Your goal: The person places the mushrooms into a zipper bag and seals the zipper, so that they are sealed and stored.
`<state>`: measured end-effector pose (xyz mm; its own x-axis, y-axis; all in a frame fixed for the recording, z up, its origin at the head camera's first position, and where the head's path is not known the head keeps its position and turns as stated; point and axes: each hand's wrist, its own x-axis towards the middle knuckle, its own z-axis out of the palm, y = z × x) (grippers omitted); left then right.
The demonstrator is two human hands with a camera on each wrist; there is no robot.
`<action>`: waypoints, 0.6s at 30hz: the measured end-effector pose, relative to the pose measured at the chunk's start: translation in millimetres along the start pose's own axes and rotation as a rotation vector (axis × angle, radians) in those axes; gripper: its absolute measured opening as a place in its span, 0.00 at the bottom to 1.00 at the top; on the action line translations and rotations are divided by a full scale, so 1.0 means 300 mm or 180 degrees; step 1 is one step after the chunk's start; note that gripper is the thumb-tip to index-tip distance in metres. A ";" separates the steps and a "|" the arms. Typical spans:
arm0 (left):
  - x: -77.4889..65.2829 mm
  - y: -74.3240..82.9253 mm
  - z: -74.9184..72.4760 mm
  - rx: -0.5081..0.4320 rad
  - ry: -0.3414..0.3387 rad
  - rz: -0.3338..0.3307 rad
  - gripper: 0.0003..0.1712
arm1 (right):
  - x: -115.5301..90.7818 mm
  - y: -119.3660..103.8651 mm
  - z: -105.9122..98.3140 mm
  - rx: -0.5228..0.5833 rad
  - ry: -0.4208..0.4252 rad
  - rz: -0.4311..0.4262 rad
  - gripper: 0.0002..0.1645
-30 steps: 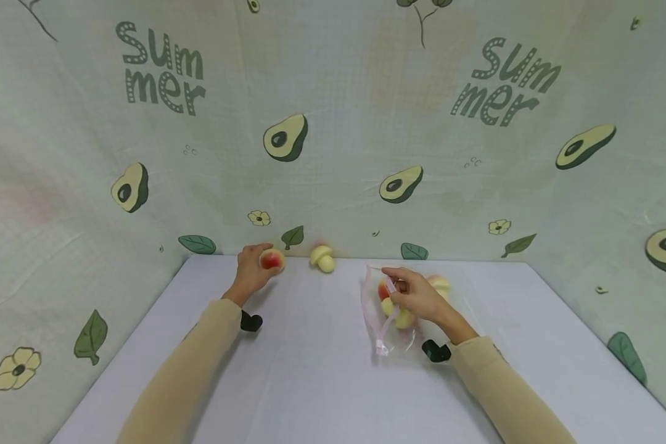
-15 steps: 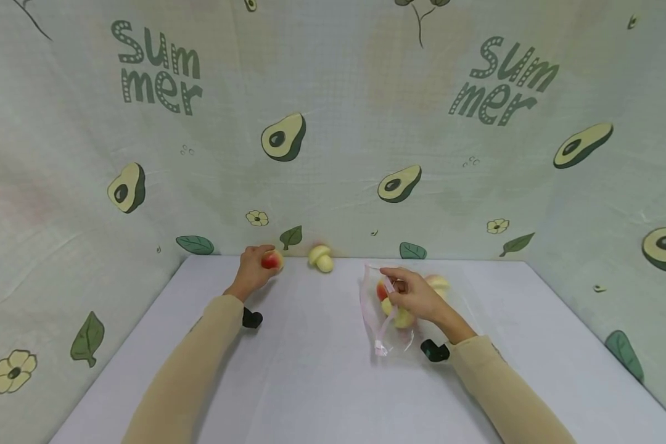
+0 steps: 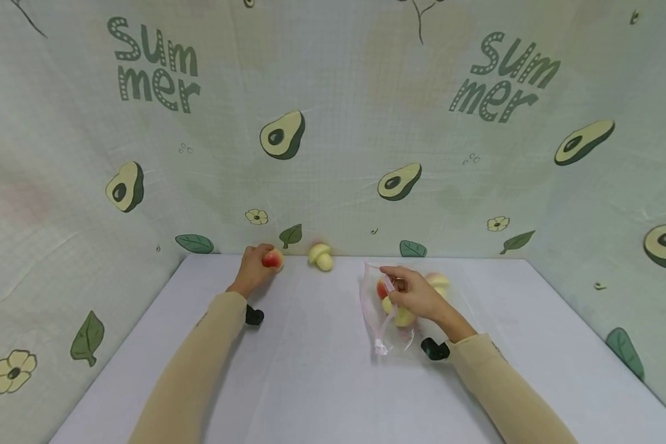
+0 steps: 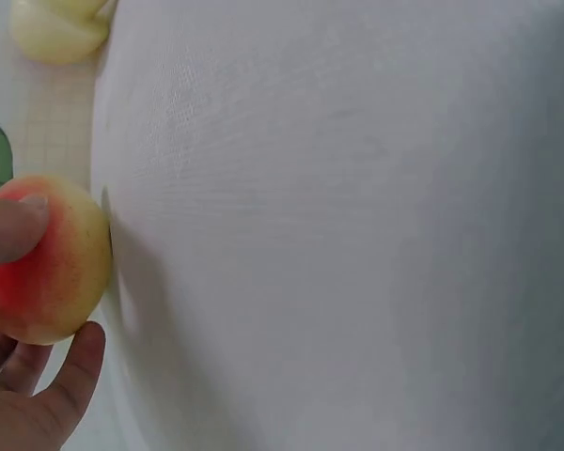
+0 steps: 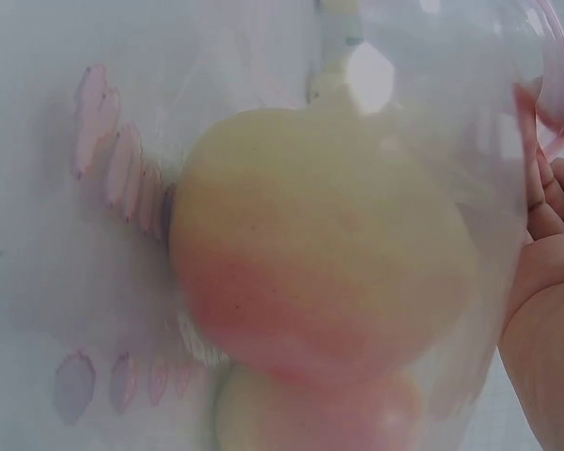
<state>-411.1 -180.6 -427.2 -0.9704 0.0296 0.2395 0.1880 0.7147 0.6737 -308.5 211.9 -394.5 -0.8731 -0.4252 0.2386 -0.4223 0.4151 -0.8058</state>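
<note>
At the far left of the table, my left hand [image 3: 251,269] grips a red-and-yellow peach [image 3: 273,259]. The left wrist view shows the thumb across the peach [image 4: 52,272] and the other fingers below it. My right hand [image 3: 419,296] pinches the pink-edged mouth of a clear zip bag [image 3: 385,348]. Inside lie several red and pale-yellow pieces; a large rounded yellow-pink one [image 5: 310,244] fills the right wrist view through the plastic. Between the hands, near the back edge, lies a pale-yellow mushroom-shaped piece [image 3: 320,256].
The white table [image 3: 311,370] meets a patterned cloth backdrop [image 3: 333,123] along its back edge. Cloth also rises at both sides. A dark wrist camera [image 3: 435,349] hangs below the right wrist, another dark camera [image 3: 254,316] by the left.
My left hand and the peach have shifted very slightly right, nearer the mushroom-shaped piece. My right hand keeps its hold on the bag's mouth. The head view has moved a little.
</note>
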 end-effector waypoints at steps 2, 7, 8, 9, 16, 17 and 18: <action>0.000 -0.002 0.002 -0.0012 0.0001 -0.0027 0.31 | 0.000 -0.002 0.001 -0.0045 -0.0001 0.0019 0.33; -0.005 -0.002 0.006 -0.0071 -0.0021 -0.0076 0.31 | -0.011 -0.048 0.002 -0.0085 -0.0018 0.0028 0.32; -0.006 -0.001 0.007 -0.0072 -0.0031 -0.0083 0.31 | -0.015 -0.064 0.001 -0.0081 -0.0025 0.0031 0.32; -0.008 -0.001 0.008 -0.0069 -0.0042 -0.0086 0.30 | -0.019 -0.080 0.000 -0.0077 -0.0034 0.0033 0.31; -0.028 0.026 0.008 -0.0049 -0.0221 -0.0031 0.30 | -0.035 -0.130 -0.006 -0.0128 -0.0038 -0.0042 0.30; -0.034 0.030 0.008 -0.0039 -0.0258 -0.0015 0.30 | -0.035 -0.130 -0.006 -0.0133 -0.0033 -0.0034 0.30; -0.039 0.033 0.008 -0.0035 -0.0293 0.0016 0.30 | -0.035 -0.129 -0.005 -0.0139 -0.0027 -0.0036 0.30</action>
<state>-398.2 -172.3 -425.0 -0.9792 0.0975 0.1780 0.1940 0.7066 0.6805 -283.4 201.4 -365.0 -0.8663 -0.4367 0.2426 -0.4424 0.4450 -0.7786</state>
